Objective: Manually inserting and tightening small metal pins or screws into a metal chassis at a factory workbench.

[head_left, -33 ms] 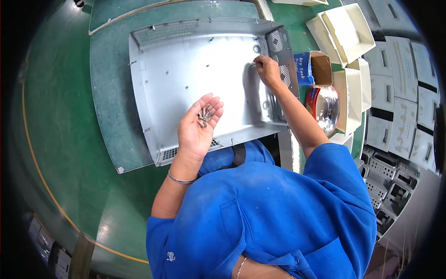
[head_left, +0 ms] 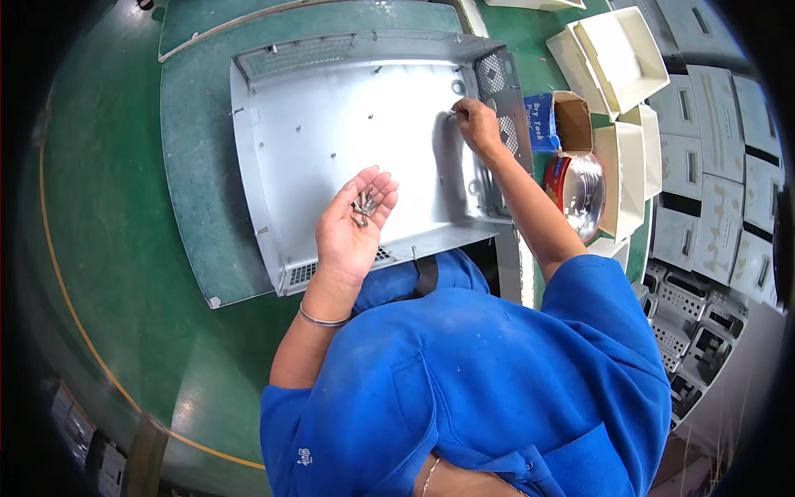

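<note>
My left hand (head_left: 352, 228) is turned palm up and slightly cupped over the near side of a shallow sheet-metal case (head_left: 348, 99). Several small silvery metal fasteners (head_left: 363, 207) lie in that palm. Inside the case, near its perforated right wall, my right hand (head_left: 478, 126) is closed in a pinch. A small metal fastener (head_left: 452, 114) shows at its fingertips, close to the case floor; whether it touches the floor, I cannot tell. More small metal posts (head_left: 370, 117) stand up from the case floor, and others stick out along its rims.
The case rests on a green-topped table (head_left: 199, 190). Right of it are a blue cardboard box (head_left: 540, 122), a red-sided spool (head_left: 581, 195) of clear material and cream plastic bins (head_left: 621, 62). Grey-white metal housings (head_left: 717, 124) are stacked farther right. Green floor (head_left: 108, 224) lies on the left.
</note>
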The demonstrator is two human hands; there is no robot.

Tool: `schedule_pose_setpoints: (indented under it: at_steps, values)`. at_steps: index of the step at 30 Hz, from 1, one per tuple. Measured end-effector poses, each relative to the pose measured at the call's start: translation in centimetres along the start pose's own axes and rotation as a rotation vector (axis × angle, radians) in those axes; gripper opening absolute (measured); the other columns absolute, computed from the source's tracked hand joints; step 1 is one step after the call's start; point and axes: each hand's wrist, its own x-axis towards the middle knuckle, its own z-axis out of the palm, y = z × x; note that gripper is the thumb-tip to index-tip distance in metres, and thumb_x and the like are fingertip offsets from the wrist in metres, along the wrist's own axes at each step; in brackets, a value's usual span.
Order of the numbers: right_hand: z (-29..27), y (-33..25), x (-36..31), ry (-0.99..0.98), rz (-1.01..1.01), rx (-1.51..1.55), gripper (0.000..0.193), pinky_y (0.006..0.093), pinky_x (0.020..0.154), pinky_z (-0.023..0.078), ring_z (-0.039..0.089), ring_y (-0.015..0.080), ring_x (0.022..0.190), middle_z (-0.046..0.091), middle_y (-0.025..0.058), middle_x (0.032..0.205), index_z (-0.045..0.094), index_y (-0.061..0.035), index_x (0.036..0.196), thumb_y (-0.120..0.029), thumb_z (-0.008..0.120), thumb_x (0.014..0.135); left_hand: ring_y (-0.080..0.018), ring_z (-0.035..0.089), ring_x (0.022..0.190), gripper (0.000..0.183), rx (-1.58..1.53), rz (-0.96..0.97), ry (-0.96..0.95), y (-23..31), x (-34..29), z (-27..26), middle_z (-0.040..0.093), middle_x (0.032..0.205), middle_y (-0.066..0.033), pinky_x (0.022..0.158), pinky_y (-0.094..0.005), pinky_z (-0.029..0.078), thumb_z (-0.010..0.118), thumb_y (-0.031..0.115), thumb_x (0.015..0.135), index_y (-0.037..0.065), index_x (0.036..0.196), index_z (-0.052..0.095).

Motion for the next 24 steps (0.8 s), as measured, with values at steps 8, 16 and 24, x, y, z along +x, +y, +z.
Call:
schedule_pose_setpoints:
  at_steps: [8, 16, 24]
  values:
    - [-0.2, -0.3, 0.0, -0.021, -0.101, -0.062, 0.013, 0.0377, 0.069, 0.046, 0.058, 0.0327, 0.076, 0.059, 0.0165, 0.082, 0.057, -0.0021, 0.084, -0.004, 0.051, 0.072, -0.0294, 0.052, 0.101, 0.034, -0.023, 0.004, -0.010, -0.1, 0.1, -0.1, 0.053, 0.105, -0.0212, 0.090, -0.0365, 0.043, 0.038, 0.012, 0.087, -0.009, 0.113, 0.042]
    - [-0.2, -0.2, 0.7, -0.120, 0.097, 0.047, 0.016, 0.0418, 0.071, 0.045, 0.059, 0.0352, 0.077, 0.061, 0.0184, 0.081, 0.056, -0.0037, 0.086, -0.010, 0.054, 0.072, -0.0294, 0.052, 0.100, 0.033, -0.033, 0.014, -0.016, -0.1, 0.2, -0.2, 0.053, 0.105, -0.0211, 0.090, -0.0365, 0.043, 0.039, 0.012, 0.087, -0.009, 0.113, 0.042]
    - [0.1, 0.1, 1.4, -0.191, 0.049, 0.007, 0.017, 0.0419, 0.071, 0.045, 0.058, 0.0358, 0.078, 0.061, 0.0200, 0.079, 0.057, -0.0024, 0.086, -0.013, 0.054, 0.073, -0.0290, 0.052, 0.100, 0.033, -0.022, 0.021, -0.016, 0.1, 0.3, -0.2, 0.054, 0.104, -0.0208, 0.089, -0.0364, 0.043, 0.039, 0.013, 0.087, -0.009, 0.112, 0.043]
